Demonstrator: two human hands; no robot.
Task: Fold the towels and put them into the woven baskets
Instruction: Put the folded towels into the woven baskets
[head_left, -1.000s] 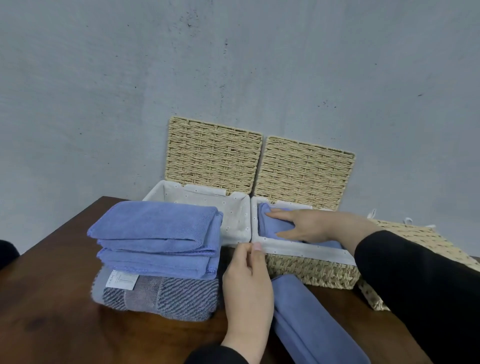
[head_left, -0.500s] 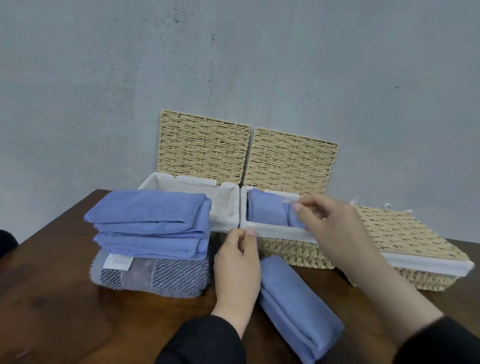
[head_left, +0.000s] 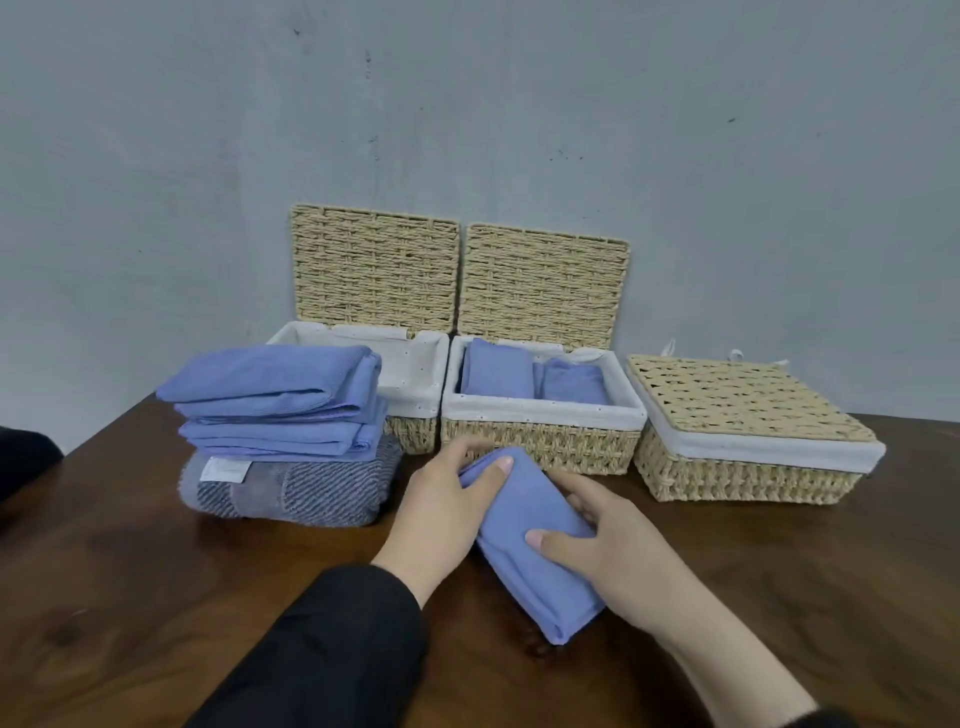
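Observation:
A folded blue towel (head_left: 530, 545) lies on the wooden table in front of me. My left hand (head_left: 441, 509) grips its far end, thumb on top. My right hand (head_left: 602, 551) holds its right side, thumb pressed on the cloth. Behind it stands the middle woven basket (head_left: 540, 415), lid up, with two folded blue towels (head_left: 496, 374) standing inside. The left basket (head_left: 415, 384) is open too, and its visible part shows only white lining. A stack of folded blue towels (head_left: 275, 400) rests on a grey striped towel (head_left: 291, 488) at the left.
A third woven basket (head_left: 748, 457) with its lid shut sits at the right. The raised lids (head_left: 374, 265) lean against the grey wall. The table (head_left: 104, 597) runs bare toward me on the left, its edge slanting at far left.
My right hand has come back out of the middle basket and down onto the towel on the table. My left hand has shifted from the basket rim to the towel's far end.

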